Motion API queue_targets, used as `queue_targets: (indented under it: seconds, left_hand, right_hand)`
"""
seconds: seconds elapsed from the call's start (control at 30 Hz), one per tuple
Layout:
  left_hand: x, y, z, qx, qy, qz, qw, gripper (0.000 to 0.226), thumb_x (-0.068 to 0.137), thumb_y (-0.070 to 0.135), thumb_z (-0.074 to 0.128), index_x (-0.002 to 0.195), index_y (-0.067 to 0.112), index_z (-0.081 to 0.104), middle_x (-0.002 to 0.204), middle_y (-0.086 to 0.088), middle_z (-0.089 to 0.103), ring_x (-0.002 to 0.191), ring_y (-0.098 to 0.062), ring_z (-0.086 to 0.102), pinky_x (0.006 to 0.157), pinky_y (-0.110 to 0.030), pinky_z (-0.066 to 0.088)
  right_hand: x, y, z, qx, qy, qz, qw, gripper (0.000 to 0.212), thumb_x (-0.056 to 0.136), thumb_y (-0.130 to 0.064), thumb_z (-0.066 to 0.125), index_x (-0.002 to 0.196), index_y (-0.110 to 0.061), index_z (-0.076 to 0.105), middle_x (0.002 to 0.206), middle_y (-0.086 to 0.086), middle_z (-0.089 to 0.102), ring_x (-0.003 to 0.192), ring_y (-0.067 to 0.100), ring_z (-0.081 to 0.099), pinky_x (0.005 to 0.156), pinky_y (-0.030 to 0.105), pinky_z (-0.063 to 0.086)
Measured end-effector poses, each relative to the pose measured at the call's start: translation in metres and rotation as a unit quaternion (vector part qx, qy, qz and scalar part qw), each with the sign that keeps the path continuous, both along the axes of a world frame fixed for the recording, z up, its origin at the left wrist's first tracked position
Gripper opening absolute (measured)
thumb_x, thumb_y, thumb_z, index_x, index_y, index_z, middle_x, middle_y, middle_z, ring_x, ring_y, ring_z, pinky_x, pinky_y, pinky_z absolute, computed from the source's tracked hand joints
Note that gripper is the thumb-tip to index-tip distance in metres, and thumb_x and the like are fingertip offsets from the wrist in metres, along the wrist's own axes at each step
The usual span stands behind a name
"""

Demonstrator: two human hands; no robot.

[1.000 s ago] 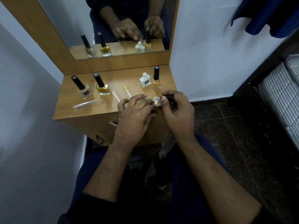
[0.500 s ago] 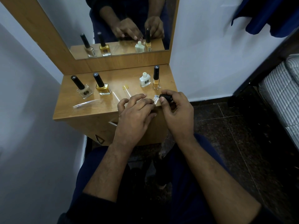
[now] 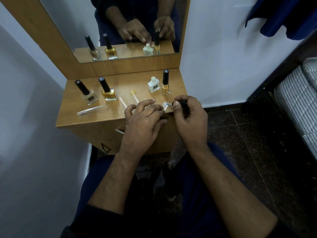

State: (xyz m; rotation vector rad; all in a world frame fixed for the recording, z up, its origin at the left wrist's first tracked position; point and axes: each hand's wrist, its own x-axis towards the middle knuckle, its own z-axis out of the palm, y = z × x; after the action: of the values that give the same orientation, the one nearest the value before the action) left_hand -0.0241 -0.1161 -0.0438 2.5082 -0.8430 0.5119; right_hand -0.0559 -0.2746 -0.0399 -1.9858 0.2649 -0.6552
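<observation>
At the wooden worktop's [image 3: 109, 117] front right edge, the right hand [image 3: 190, 121] pinches a black polish-brush cap [image 3: 182, 102]; the left hand [image 3: 144, 121] rests alongside, loosely bent, gripping nothing.

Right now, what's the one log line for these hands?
right hand: grips black-capped polish brush at small clear nail tip | left hand: rests on wooden tabletop

Brush cap [image 3: 180, 102] slightly to rt.
</observation>
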Motion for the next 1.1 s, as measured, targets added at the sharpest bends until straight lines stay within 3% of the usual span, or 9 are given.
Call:
queue_targets:
  seconds: [0.17, 0.5, 0.73, 0.93, 1.1]
  left_hand:
    - [-0.0003, -0.0007, 0.0007, 0.005, 0.001, 0.004, 1.000, 0.022, 0.094, 0.033, 0.073, 0.113, 0.021, 0.075, 0.124, 0.008, 0.071, 0.132, -0.019, 0.053, 0.102, -0.042, 0.024]
    - [-0.0006, -0.0034, 0.0005, 0.035, 0.016, 0.005, 0.999, 0.040, 0.099, 0.042, 0.056, 0.127, 0.016, 0.068, 0.134, 0.001, 0.069, 0.137, -0.020, 0.048, 0.105, -0.042, 0.023]
    - [0.0013, -0.0070, 0.0017, 0.050, 0.025, 0.005, 0.998, 0.050, 0.102, 0.052, 0.045, 0.126, 0.015, 0.069, 0.147, -0.002, 0.061, 0.147, -0.019, 0.036, 0.108, -0.042, 0.021]
    - [0.0004, -0.0074, 0.0030, 0.045, 0.015, 0.005, 0.999, 0.041, 0.102, 0.031, 0.041, 0.131, 0.016, 0.066, 0.150, -0.002, 0.058, 0.148, -0.021, 0.032, 0.107, -0.042, 0.022]
    - [0.0002, -0.0050, 0.0059, 0.065, 0.015, 0.023, 0.997, 0.049, 0.091, 0.012, 0.043, 0.135, 0.018, 0.063, 0.155, -0.002, 0.053, 0.148, -0.025, 0.033, 0.106, -0.044, 0.021]
  right_hand:
    - [-0.0012, -0.0006, 0.0010, -0.016, 0.006, -0.007, 1.000, 0.017, 0.100, -0.017, 0.065, 0.116, -0.013, 0.071, 0.109, -0.002, 0.067, 0.098, -0.005, 0.061, 0.081, 0.006, 0.044]
    - [-0.0015, 0.0009, 0.0051, 0.022, -0.031, -0.004, 0.999, 0.016, 0.102, -0.016, 0.063, 0.116, -0.010, 0.069, 0.110, -0.003, 0.069, 0.104, -0.001, 0.063, 0.085, 0.010, 0.047]
    - [-0.0011, -0.0003, 0.0050, 0.019, -0.031, -0.005, 0.999, 0.016, 0.102, -0.017, 0.063, 0.116, -0.014, 0.068, 0.110, -0.004, 0.068, 0.105, -0.002, 0.062, 0.085, 0.011, 0.048]
    - [-0.0008, 0.0004, 0.0055, 0.031, -0.034, -0.002, 0.999, 0.015, 0.101, -0.016, 0.064, 0.116, -0.015, 0.068, 0.111, -0.004, 0.069, 0.105, 0.000, 0.063, 0.086, 0.012, 0.048]
    - [-0.0008, 0.0000, 0.0062, 0.027, -0.043, -0.007, 0.999, 0.015, 0.101, -0.016, 0.064, 0.115, -0.012, 0.069, 0.110, -0.004, 0.068, 0.106, -0.001, 0.062, 0.086, 0.010, 0.048]
